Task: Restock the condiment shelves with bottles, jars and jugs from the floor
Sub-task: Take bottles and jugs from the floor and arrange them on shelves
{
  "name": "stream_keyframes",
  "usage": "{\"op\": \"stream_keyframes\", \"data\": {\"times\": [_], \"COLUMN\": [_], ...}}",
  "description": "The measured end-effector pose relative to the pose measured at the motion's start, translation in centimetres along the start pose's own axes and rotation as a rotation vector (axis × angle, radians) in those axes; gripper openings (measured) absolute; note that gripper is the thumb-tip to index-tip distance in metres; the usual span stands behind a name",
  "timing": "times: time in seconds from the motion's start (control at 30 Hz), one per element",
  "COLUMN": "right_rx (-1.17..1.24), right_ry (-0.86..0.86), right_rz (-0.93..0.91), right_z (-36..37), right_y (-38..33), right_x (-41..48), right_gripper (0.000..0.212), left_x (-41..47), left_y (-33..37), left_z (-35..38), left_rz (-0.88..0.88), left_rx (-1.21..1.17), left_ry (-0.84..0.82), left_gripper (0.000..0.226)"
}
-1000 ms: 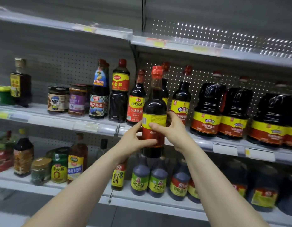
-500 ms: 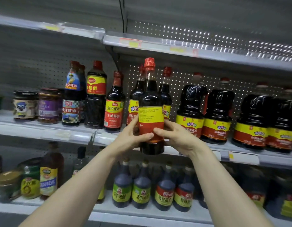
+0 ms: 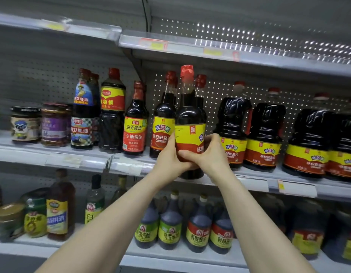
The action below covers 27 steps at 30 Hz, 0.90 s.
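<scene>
Gripping a dark soy sauce bottle from both sides, the person is holding it upright at the front edge of the middle shelf. The left hand is curling round the lower left of the label, the right hand is wrapping the lower right, and their fingertips are meeting across the front of the bottle. Its base is sitting level with the shelf lip; whether it is bearing on the shelf or hanging just above cannot be told. Matching bottles are standing just behind and to the left, and large jugs of the same brand are lining the shelf to the right. On this evidence the present placement is nearing completion: the bottle is needing only to be slid back into its row and released. The middle shelf and the lower shelf are both carrying stock. The floor is lying outside the view, so the quantity left to shelve cannot be assessed.
</scene>
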State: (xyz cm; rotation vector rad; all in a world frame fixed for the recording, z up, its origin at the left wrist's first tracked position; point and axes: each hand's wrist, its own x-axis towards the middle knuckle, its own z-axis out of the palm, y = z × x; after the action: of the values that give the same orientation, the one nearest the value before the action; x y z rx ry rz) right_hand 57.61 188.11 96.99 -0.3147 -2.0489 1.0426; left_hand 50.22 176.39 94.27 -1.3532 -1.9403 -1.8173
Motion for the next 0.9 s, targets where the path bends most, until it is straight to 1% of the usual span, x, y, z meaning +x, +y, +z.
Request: {"op": "stream_keyframes", "data": {"times": [0.07,0.1,0.17,0.23,0.27,0.33,0.47,0.57,0.63,0.7,0.9], "right_rx": [0.08,0.129,0.186,0.193,0.189,0.163,-0.005,-0.119,-0.166,-0.191,-0.248], "right_ry": [-0.085,-0.157,-0.327,-0.419,-0.414,-0.332,-0.053,0.07,0.104,0.112,0.115], "right_rz": [0.003,0.011,0.034,0.037,0.033,0.017,-0.021,-0.001,0.019,0.037,0.063], "right_z": [-1.4,-2.1,-3.3,-3.8,-3.8,-3.6,-2.8,-2.0,-1.7,-1.5,-1.0], "right_y": [0.3,0.6,1.1,1.3,1.3,1.3,1.5,1.1,0.8,0.5,0.0], "right_x": [0.4,0.6,0.8,0.9,0.9,0.9,0.5,0.6,1.0,1.3,2.1], "right_gripper": [0.072,0.068,0.069,0.068,0.068,0.068,0.07,0.072,0.074,0.076,0.081], "left_x": [0.4,0.5,0.6,0.8,0.9,1.1,1.3,0.9,0.9,1.2,2.0], "left_y": [-0.4,-0.6,-0.6,-0.4,-0.3,-0.1,0.4,0.4,0.4,0.6,0.6], "left_z": [-0.7,-1.2,-1.4,-1.2,-1.1,-1.0,-0.1,1.5,2.2,2.3,1.6], "left_rz": [-0.035,-0.052,-0.078,-0.087,-0.085,-0.072,-0.03,0.003,-0.013,-0.025,-0.086], "left_rx": [-0.088,-0.132,-0.219,-0.25,-0.243,-0.179,0.134,0.298,0.306,0.298,0.203], "left_ry": [-0.074,-0.116,-0.18,-0.23,-0.248,-0.249,-0.116,-0.064,-0.035,-0.025,-0.094], "left_gripper": [0.092,0.092,0.091,0.092,0.093,0.095,0.098,0.108,0.112,0.11,0.104]}}
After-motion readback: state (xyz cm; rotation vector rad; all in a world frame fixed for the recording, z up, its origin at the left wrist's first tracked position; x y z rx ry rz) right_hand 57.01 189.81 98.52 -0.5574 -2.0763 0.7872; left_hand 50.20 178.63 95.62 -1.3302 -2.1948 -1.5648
